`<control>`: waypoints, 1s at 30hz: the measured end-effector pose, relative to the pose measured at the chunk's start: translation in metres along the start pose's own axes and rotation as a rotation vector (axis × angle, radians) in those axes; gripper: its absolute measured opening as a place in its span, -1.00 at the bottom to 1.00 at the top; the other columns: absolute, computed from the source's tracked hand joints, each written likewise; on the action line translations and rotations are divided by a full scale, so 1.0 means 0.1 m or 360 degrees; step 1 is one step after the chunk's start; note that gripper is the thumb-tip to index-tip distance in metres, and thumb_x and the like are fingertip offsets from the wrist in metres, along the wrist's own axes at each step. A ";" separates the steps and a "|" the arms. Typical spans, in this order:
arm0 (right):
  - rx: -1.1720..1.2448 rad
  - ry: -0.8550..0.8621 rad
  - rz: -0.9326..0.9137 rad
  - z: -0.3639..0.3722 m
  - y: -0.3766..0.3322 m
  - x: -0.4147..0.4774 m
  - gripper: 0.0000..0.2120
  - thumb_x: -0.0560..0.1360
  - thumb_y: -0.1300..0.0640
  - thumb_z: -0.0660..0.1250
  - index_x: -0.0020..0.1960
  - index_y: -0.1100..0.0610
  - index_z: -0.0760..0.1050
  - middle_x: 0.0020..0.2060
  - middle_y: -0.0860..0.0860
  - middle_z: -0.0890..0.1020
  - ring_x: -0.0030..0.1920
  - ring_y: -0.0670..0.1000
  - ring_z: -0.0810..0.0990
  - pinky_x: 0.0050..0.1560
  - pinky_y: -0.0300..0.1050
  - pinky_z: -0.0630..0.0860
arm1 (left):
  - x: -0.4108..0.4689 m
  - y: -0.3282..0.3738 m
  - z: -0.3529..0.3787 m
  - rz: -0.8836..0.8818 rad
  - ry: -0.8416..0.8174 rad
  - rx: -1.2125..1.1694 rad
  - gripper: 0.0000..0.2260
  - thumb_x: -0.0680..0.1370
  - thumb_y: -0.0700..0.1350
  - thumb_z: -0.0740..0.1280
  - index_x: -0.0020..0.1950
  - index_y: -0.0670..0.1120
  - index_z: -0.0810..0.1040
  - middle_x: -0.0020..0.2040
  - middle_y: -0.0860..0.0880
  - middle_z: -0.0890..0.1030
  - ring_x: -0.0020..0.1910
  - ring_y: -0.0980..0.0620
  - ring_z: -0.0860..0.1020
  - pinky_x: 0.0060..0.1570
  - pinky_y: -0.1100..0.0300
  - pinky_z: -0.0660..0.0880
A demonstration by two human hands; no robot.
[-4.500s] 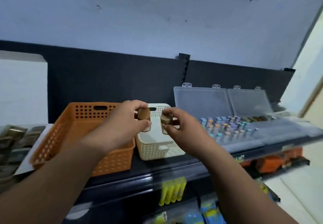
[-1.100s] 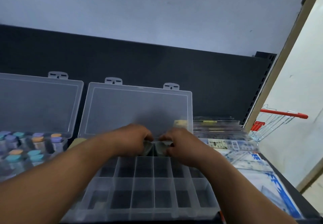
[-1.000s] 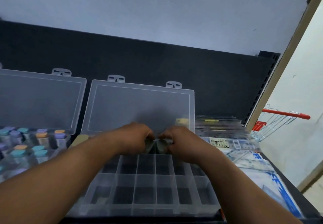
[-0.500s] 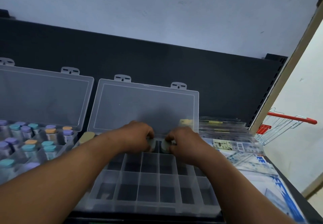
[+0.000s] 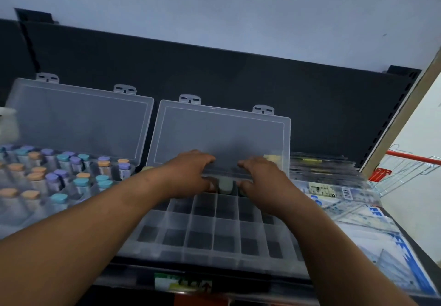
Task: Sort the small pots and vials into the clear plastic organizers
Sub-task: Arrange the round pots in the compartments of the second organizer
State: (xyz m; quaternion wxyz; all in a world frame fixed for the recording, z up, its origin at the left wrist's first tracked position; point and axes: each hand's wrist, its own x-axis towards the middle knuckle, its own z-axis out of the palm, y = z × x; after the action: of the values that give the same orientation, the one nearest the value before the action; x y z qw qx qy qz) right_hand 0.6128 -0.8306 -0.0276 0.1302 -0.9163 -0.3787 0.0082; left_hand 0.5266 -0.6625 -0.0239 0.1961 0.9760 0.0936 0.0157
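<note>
Two hands, the left hand (image 5: 191, 174) and the right hand (image 5: 261, 179), reach to the clear organizer's (image 5: 207, 254) back edge, fingers loosely spread and gripping nothing visible. One small pot (image 5: 225, 185) sits in a back-row compartment between them. It looks light, rigid and probably slick, so pinch it by the lid's sides.

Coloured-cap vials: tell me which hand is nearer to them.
Left. The left hand is over the back row of the near-empty organizer, just right of the coloured-cap vials; the right hand is farther right, beyond the left one.
</note>
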 end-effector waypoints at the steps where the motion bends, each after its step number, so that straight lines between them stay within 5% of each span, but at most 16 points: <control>1: -0.0031 0.0006 -0.0015 0.01 -0.07 -0.01 -0.50 0.57 -0.03 0.26 0.48 0.03 0.29 0.44 0.03 0.34 0.42 0.08 0.29 0.43 0.03 0.25 | -0.06 -0.05 -0.04 -0.0004 0.0023 0.0039 -0.43 0.50 0.03 0.39 0.47 0.01 0.30 0.39 -0.02 0.37 0.34 -0.02 0.36 0.33 0.12 0.31; 12: -0.0086 0.0068 -0.0316 0.27 -1.76 -0.01 -0.48 0.58 -0.14 0.20 0.47 0.03 0.29 0.41 0.06 0.38 0.38 0.13 0.34 0.39 0.03 0.29 | -1.35 -1.14 -0.63 -0.0169 0.0505 0.0455 -0.38 0.53 0.17 0.29 0.51 -0.01 0.22 0.50 -0.07 0.24 0.47 -0.08 0.19 0.43 0.08 0.16; 30: 0.0015 0.0004 -0.1010 1.02 -5.71 -0.11 -0.41 0.57 -0.14 0.20 0.52 0.04 0.19 0.50 0.04 0.25 0.49 0.08 0.19 0.46 0.06 0.17 | -4.38 -3.62 -1.96 -0.0849 0.0679 0.0637 -0.35 0.51 0.25 0.26 0.52 0.02 0.18 0.51 -0.02 0.20 0.49 -0.04 0.16 0.44 0.01 0.15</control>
State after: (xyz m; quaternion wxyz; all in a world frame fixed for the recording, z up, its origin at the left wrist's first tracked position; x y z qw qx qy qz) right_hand 0.1981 -0.4266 0.0131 0.1310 -0.7518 -0.6454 -0.0320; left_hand 0.0198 -0.3425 0.0197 -0.0247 0.9111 0.3838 0.1481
